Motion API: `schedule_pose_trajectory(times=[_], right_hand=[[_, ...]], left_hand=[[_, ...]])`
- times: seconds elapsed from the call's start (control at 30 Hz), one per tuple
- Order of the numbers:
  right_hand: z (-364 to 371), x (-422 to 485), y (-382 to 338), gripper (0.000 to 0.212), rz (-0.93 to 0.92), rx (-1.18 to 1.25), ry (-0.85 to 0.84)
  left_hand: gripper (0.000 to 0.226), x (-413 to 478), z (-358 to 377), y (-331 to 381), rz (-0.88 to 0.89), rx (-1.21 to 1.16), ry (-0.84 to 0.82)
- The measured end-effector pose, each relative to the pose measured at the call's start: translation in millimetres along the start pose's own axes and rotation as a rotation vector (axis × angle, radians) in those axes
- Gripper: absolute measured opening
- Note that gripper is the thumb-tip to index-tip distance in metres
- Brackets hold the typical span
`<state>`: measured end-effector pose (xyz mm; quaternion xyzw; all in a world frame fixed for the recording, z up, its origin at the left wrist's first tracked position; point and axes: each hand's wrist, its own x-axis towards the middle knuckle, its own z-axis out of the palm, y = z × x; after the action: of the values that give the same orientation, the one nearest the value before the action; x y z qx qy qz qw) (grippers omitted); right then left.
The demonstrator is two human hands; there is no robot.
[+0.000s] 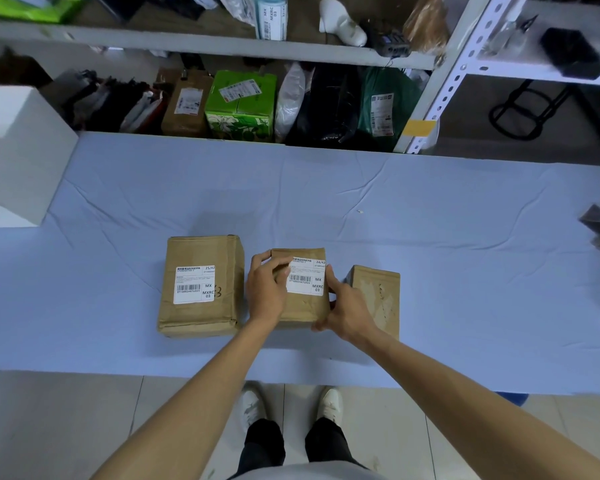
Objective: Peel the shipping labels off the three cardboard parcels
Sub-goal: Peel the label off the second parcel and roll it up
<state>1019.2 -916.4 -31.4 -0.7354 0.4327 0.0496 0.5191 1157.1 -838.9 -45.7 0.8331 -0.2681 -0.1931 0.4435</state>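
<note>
I see 3 boxes on the table (430, 237). My left hand (265, 292) pinches the middle box's (302, 306) label (305, 280) corner; my right hand (347, 311) grips that box.

Blue-clothed table (430, 202) before cluttered grey metal shelving (440, 81), pale tiled floor (66, 417) beneath

Both bare arms reach forward, converging. The left hand (265, 292) curls its fingers inward, thumb tucked across toward the right. The right hand (347, 311) angles in from the opposite side, fingers pointing up, thumb low and spread.
</note>
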Motion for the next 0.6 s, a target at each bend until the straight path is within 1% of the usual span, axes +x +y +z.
schedule_pose_trajectory(times=[0.1, 0.2, 0.3, 0.4, 0.43, 0.5, 0.6], right_hand=[[-0.9, -0.8, -0.7, 0.123, -0.003, -0.021, -0.008], [-0.6, 0.0, 0.4, 0.115, 0.005, -0.004, 0.005], [-1.0, 0.0, 0.3, 0.120, 0.002, -0.029, -0.004], [-1.6, -1.0, -2.0, 0.124, -0.005, -0.064, -0.008], [-1.4, -1.7, -2.6, 0.124, -0.008, -0.070, -0.008], [-0.7, -0.8, -1.9, 0.119, -0.008, -0.068, 0.008], [0.8, 0.9, 0.3, 0.103, -0.004, -0.024, 0.031]], left_hand=[[0.025, -0.1, 0.7, -0.7, -0.008, 0.005, -0.007], [0.026, 2.2, 0.2, 1.6, -0.042, -0.004, -0.012], [0.025, 5.2, -0.2, 3.5, -0.075, 0.001, -0.017], [0.037, 3.2, 1.8, 4.7, -0.054, 0.069, -0.030], [0.037, 2.6, 1.0, 4.9, -0.056, 0.065, -0.030], [0.032, 4.9, -1.9, 5.1, -0.051, 0.012, -0.033], [0.032, 5.5, -3.2, 2.6, -0.041, -0.049, -0.028]])
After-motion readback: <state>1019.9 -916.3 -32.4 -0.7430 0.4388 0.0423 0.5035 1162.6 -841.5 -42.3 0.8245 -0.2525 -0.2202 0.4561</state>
